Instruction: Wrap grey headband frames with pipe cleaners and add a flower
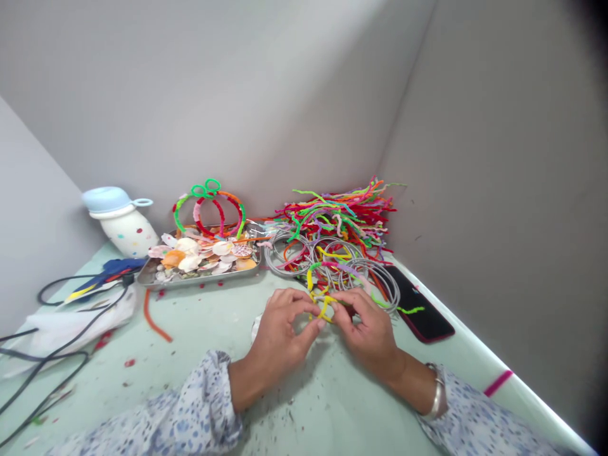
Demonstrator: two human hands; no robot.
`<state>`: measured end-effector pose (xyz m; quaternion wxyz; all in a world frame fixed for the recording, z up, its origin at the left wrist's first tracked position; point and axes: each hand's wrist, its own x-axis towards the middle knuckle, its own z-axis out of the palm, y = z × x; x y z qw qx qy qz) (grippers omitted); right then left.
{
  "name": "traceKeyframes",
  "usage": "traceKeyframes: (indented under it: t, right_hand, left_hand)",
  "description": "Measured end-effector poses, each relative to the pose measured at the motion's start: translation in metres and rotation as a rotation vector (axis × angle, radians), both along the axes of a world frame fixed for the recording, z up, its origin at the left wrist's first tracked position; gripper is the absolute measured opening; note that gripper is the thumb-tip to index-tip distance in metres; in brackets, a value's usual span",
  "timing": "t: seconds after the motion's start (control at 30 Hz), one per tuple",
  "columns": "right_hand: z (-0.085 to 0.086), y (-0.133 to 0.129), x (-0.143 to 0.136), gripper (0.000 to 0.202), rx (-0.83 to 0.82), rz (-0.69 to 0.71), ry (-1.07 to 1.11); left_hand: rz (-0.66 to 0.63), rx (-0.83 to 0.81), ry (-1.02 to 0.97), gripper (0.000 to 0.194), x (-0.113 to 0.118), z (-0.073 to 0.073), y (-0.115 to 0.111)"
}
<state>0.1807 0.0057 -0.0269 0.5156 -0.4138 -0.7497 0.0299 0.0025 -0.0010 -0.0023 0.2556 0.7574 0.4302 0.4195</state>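
A yellow pipe cleaner is bent into small loops between my two hands. It joins a ring wrapped in green, pink and purple that rises just beyond my fingers. My left hand pinches the yellow pipe cleaner from the left, thumb and fingertips close together. From the right, my right hand grips the same piece between thumb and index finger. Grey wire rings lie directly behind the hands.
Behind the rings is a pile of colourful pipe cleaners. A metal tray holds shells, with wrapped hoops behind. Further left are a white bottle and black cables. A phone lies right; an orange pipe cleaner lies left.
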Motion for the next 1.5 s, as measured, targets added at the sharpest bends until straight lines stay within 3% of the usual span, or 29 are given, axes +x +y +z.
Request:
traceKeyframes:
  t: [0.1, 0.23, 0.3, 0.43, 0.5, 0.6, 0.77, 0.87, 0.97, 1.5]
  right_hand:
    - [-0.001, 0.002, 0.002, 0.014, 0.018, -0.021, 0.003]
    - [-0.002, 0.002, 0.006, 0.015, 0.015, -0.028, 0.011]
    - [-0.002, 0.002, 0.006, 0.016, 0.006, -0.016, 0.026]
    - [-0.001, 0.000, 0.004, 0.015, 0.010, 0.015, 0.033]
    - [0.000, -0.001, 0.003, 0.015, 0.024, 0.039, 0.007]
    - [0.000, -0.002, 0.002, 0.017, 0.057, 0.071, -0.027]
    - [0.000, -0.003, 0.003, 0.018, 0.089, 0.064, -0.041]
    - [0.000, -0.003, 0.003, 0.017, 0.093, 0.064, -0.072]
    - [-0.001, -0.003, 0.002, 0.017, 0.101, 0.066, -0.106]
    - [-0.003, -0.002, 0.004, 0.017, 0.126, 0.094, -0.197]
  left_hand:
    - [-0.057, -0.078, -0.010, 0.007, 0.001, 0.005, -0.006]
    - [-0.228, -0.236, -0.096, 0.022, -0.001, 0.006, -0.008]
    - [-0.174, -0.156, -0.094, 0.021, -0.003, 0.004, -0.006]
    - [0.067, 0.040, -0.112, 0.021, -0.006, 0.001, 0.001]
    - [0.086, 0.083, -0.117, 0.019, -0.006, 0.002, 0.002]
    - [0.027, -0.059, -0.184, 0.014, -0.004, 0.004, -0.001]
    - [0.041, -0.441, -0.524, 0.025, 0.002, 0.006, -0.004]
    - [-0.099, -0.587, -0.543, 0.023, 0.005, 0.010, -0.003]
    - [-0.174, -0.623, -0.509, 0.022, 0.006, 0.012, -0.002]
    - [-0.152, -0.636, -0.404, 0.023, 0.005, 0.006, 0.004]
